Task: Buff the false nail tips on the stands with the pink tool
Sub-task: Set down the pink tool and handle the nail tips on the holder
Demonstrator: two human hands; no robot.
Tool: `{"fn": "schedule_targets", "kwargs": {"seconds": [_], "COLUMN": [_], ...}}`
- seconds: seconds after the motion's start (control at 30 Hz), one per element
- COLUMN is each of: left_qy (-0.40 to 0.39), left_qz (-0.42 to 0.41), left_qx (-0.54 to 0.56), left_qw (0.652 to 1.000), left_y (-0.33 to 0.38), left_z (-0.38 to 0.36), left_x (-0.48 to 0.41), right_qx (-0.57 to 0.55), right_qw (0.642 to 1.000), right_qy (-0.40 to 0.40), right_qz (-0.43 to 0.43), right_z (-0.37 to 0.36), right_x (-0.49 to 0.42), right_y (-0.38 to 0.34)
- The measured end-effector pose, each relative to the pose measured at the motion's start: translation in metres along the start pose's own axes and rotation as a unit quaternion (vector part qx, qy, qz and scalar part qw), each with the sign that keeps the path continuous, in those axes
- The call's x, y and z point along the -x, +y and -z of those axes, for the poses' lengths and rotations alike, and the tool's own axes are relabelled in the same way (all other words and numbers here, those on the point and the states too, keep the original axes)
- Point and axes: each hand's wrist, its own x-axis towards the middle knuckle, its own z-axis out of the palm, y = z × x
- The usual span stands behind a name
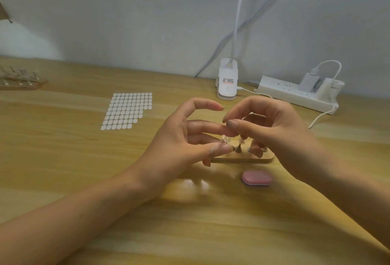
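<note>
While pink tool (256,178) is lying idle below the grip, left hand (179,144) is pinching a nail tip (224,139), likely steadying it. Right hand (274,129) is curling; contents, cannot tell.

- My left hand (175,146) is bare, with slim fingers and nails that run a little past the fingertips and end rounded.
- My right hand (282,138) is bare too. Its thumbnail looks broad, rounded and matt on my feed.
- My left forearm (84,207) and right forearm (348,191) are uncovered all the way to the picture's edge.
- The right hand's outline is slightly blurred.
</note>
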Motion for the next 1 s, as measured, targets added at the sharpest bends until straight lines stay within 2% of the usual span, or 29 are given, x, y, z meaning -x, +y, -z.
{"fn": "schedule_targets", "kwargs": {"seconds": [0.1, 0.27, 0.37, 0.5, 0.6, 0.7, 1.0], "left_qy": [0.001, -0.001, -0.005, 0.032, 0.049, 0.051, 0.075], "left_qz": [0.0, -0.004, -0.021, -0.056, -0.077, -0.088, -0.111], "left_qx": [-0.004, -0.036, -0.073, -0.114, -0.147, -0.154, -0.136], "left_qw": [1.0, 0.999, 0.997, 0.991, 0.985, 0.983, 0.982], "left_y": [0.0, -0.002, -0.002, 0.0, 0.001, 0.001, 0.001], "left_z": [0.001, 0.002, 0.002, 0.001, 0.002, 0.002, 0.0], "left_x": [0.0, 0.0, 0.001, 0.002, 0.003, 0.004, 0.004], "right_qx": [0.052, 0.083, 0.078, 0.056, 0.13, 0.158, 0.105], "right_qw": [0.997, 0.993, 0.994, 0.994, 0.984, 0.977, 0.986], "right_qy": [-0.004, -0.004, -0.016, -0.02, -0.008, 0.014, 0.023], "right_qz": [0.054, 0.078, 0.068, 0.088, 0.125, 0.14, 0.13], "right_z": [0.002, 0.006, 0.007, 0.005, -0.003, -0.008, -0.011], "right_x": [0.0, 0.0, 0.0, 0.006, 0.012, 0.014, 0.014], "right_y": [-0.002, -0.001, -0.001, -0.007, -0.009, -0.009, -0.008]}}
